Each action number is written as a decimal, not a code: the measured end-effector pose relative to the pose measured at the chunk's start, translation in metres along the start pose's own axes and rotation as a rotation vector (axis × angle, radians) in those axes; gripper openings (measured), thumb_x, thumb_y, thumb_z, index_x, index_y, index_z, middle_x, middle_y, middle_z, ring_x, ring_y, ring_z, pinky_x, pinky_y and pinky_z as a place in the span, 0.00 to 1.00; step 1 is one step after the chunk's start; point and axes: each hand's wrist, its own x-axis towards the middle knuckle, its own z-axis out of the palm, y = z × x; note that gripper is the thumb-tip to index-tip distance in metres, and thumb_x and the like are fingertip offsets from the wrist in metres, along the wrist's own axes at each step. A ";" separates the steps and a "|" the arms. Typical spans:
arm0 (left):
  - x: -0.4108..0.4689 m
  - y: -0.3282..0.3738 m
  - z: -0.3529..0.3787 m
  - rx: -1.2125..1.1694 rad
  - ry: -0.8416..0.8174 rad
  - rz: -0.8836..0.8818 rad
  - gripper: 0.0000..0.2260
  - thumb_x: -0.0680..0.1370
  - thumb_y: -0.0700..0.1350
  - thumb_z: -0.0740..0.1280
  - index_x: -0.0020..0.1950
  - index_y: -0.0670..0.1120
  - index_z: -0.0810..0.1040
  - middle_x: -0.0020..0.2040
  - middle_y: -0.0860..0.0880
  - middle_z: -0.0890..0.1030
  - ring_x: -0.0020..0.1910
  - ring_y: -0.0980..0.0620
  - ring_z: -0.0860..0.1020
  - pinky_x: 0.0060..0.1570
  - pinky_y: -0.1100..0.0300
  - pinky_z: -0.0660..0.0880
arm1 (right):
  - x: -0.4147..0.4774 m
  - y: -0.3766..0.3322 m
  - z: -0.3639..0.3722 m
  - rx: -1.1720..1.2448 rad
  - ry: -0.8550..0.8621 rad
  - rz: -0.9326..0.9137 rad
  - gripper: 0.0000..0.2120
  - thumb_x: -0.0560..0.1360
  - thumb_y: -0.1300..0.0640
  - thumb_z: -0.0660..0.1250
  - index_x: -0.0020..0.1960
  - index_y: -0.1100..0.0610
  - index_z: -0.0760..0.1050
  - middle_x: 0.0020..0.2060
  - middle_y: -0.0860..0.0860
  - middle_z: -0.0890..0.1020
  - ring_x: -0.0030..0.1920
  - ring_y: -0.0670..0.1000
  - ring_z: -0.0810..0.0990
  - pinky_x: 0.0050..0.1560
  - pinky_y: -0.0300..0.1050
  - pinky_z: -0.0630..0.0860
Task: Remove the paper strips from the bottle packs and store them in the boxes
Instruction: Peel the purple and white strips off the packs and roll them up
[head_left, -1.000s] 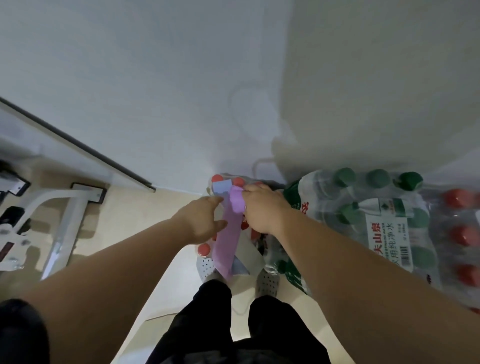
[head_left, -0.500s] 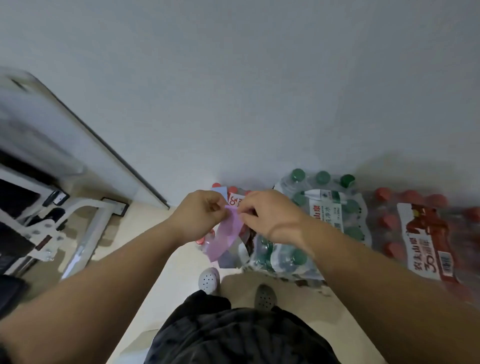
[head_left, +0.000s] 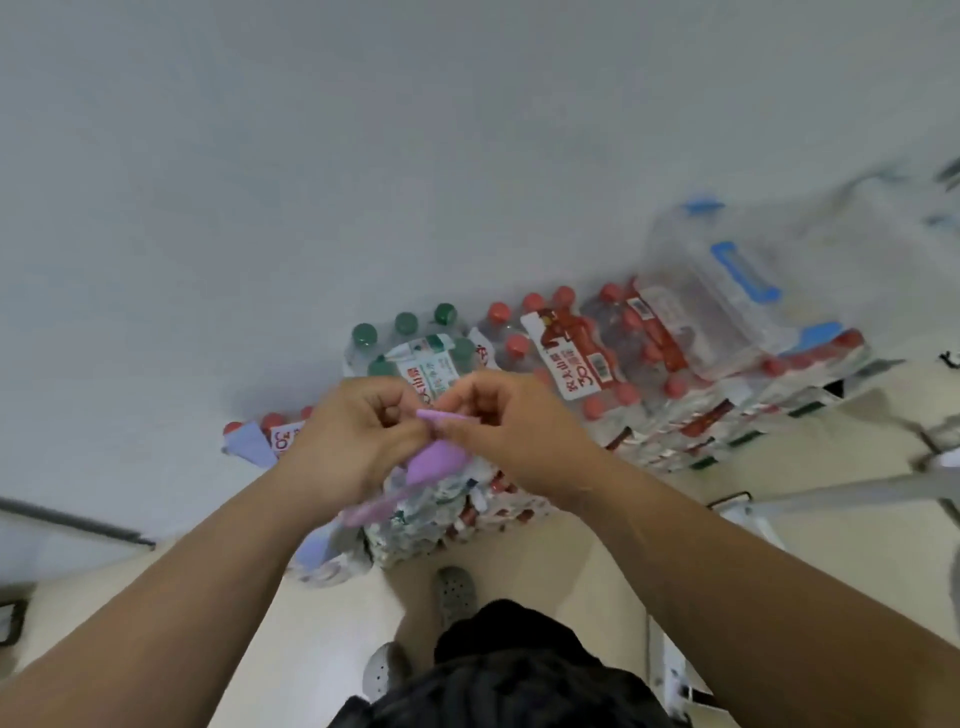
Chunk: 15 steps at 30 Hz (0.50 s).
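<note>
Hanging between the hands, the purple paper strip (head_left: 440, 460) was pinched at its top by curled fingers of the left hand (head_left: 353, 436) and right hand (head_left: 511, 434), its tail drooping near-left, above the green-capped pack (head_left: 415, 358) and red-capped pack (head_left: 571, 358).

A storeroom, likely. Bottle packs (head_left: 644, 364) lie stacked at one o'clock on the floor (head_left: 561, 561), against a bare wall (head_left: 363, 156).

Stacked bottle packs (head_left: 597, 374) line the wall (head_left: 363, 156), blocking reach ahead and to the right. Open floor (head_left: 545, 571) lies before them. A grey metal frame (head_left: 831, 491) crosses low at right.
</note>
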 end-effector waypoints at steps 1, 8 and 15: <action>0.003 0.005 0.010 -0.016 -0.034 0.015 0.07 0.72 0.42 0.72 0.35 0.42 0.79 0.28 0.43 0.76 0.28 0.50 0.72 0.33 0.54 0.69 | -0.008 0.001 -0.008 0.009 0.032 0.000 0.06 0.75 0.56 0.75 0.49 0.58 0.83 0.42 0.57 0.87 0.41 0.50 0.83 0.46 0.47 0.81; 0.023 0.058 0.082 -0.137 -0.191 0.095 0.06 0.76 0.35 0.70 0.39 0.36 0.80 0.33 0.40 0.78 0.32 0.49 0.74 0.33 0.59 0.72 | -0.057 0.023 -0.088 0.122 0.201 0.027 0.07 0.76 0.58 0.75 0.51 0.60 0.84 0.46 0.66 0.84 0.43 0.52 0.81 0.45 0.50 0.78; 0.083 0.070 0.151 -0.143 -0.107 -0.043 0.04 0.77 0.34 0.68 0.43 0.34 0.78 0.33 0.39 0.79 0.30 0.43 0.77 0.37 0.48 0.77 | -0.036 0.052 -0.167 0.329 0.238 0.139 0.10 0.78 0.65 0.70 0.38 0.56 0.82 0.36 0.52 0.83 0.37 0.48 0.81 0.38 0.40 0.78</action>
